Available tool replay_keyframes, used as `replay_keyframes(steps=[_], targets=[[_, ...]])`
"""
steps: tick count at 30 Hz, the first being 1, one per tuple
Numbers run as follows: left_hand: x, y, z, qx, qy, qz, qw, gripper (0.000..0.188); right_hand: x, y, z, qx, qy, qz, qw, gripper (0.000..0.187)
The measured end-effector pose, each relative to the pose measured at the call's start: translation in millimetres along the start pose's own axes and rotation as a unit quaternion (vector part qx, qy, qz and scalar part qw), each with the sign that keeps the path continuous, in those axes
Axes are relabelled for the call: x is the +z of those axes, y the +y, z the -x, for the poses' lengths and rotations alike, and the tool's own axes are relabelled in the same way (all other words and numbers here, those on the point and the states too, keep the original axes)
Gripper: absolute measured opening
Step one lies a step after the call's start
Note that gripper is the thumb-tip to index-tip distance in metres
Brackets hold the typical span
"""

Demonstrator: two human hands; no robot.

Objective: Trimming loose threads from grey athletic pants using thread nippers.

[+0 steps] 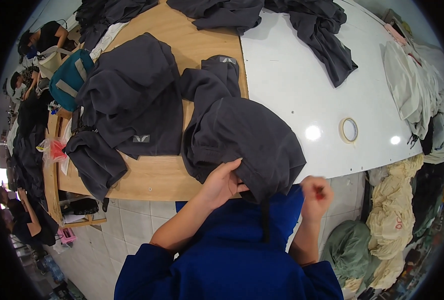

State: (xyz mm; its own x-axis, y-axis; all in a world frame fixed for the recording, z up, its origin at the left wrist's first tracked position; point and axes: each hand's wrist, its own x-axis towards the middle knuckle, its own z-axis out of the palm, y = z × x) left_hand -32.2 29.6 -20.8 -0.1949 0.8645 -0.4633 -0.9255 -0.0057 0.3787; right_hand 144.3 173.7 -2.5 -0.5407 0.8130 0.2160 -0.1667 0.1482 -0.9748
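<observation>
Long worktable (302, 85), half bare plywood, half glossy white board, fills the view; everything below placed relative to it. Four dark grey fabric garments lie on it: two heaps at the far edge, one folded dark grey sweatshirt (132, 100) with a small pale logo on the plywood half, and one dark grey hooded garment (242, 135) draped over the near edge at the plywood-white seam. A smaller dark grey fabric piece (97, 162) hangs off the near left edge. Right of the table: one pile of pale cream cloth (412, 85), more yellowish cloth lower down. One teal fabric bag (69, 77) on the table's left end; contents not visible. One roll of beige tape (348, 130) lies flat on the white half, well apart from the garments.

Left hand (222, 182) curls around the hanging hem of the hooded garment, fingers closed on the cloth. Right hand (316, 195) is just off the near edge, fisted, pinching a small red item (320, 195); blurred, kind unclear. One dark drawstring (265, 220) dangles below the hem.
</observation>
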Motion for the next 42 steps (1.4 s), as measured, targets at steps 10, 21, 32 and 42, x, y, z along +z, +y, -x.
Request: replay_keyframes(steps=[10,21,32,42], targets=[[-15.0,-6.3,5.0,-0.017,0.016,-0.022,0.999,0.039,-17.9,2.3,-12.7,0.113,0.041,0.111,0.987,0.040],[9.5,-19.9,-6.1,0.073,0.086,0.067,0.991,0.031,25.6,1.5,-20.5,0.025,-0.118,0.194,0.974,0.034],[11.0,-21.1,-2.3,0.125,0.062,0.020,0.990,0.034,31.8,-1.7,-21.5,-0.065,-0.133,0.251,0.957,0.035],[8.3,-20.3,0.5,0.138,0.060,-0.001,0.989,0.034,31.1,-4.4,-22.1,-0.061,-0.139,0.266,0.952,0.033]])
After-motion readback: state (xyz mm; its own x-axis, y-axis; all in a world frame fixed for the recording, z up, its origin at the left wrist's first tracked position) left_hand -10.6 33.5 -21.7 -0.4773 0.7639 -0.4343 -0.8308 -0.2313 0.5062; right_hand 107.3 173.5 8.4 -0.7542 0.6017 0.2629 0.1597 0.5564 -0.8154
